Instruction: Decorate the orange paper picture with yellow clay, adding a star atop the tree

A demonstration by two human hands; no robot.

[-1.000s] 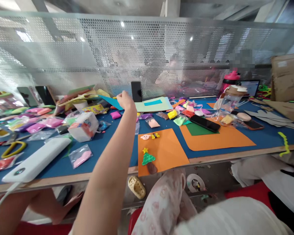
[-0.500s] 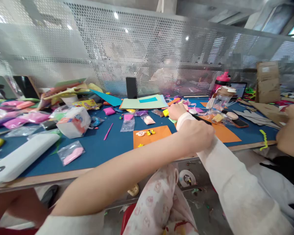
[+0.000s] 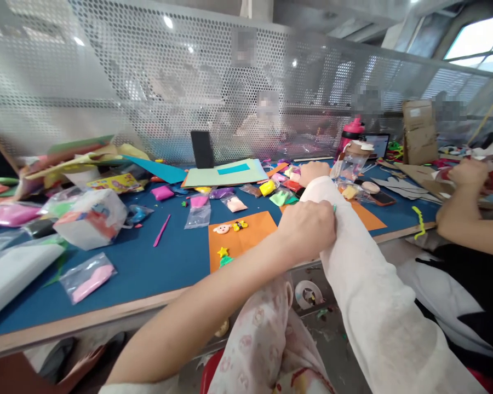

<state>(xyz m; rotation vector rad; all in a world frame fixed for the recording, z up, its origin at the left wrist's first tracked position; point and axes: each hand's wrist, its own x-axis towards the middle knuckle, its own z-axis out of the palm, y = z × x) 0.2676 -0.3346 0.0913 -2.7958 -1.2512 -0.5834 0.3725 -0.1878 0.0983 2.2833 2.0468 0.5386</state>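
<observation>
My left hand (image 3: 310, 229) is closed at the forearm of my right sleeve (image 3: 343, 219), with a tiny green bit showing at its fingers; what it grips is hard to make out. Farther off, my right hand (image 3: 314, 172) reaches over the clay packets, its fingers mostly hidden. Just left of it lie a yellow packet (image 3: 267, 188) and a green packet (image 3: 281, 197). An orange sheet (image 3: 250, 234) carries a white face figure (image 3: 222, 229), a bee (image 3: 240, 225), a yellow star (image 3: 223, 251) and a green piece (image 3: 225, 261).
A pink tool (image 3: 161, 231), a bagged pink clay (image 3: 92, 282) and a white box (image 3: 91, 219) lie left. A clear cup (image 3: 352, 162) and pink bottle (image 3: 350, 134) stand back right. Another person's hand (image 3: 469, 172) is at the right.
The view has shifted right. My left hand has slid along the white sleeve, and my right hand now sits right of the yellow packet. More of the orange sheet's figures show.
</observation>
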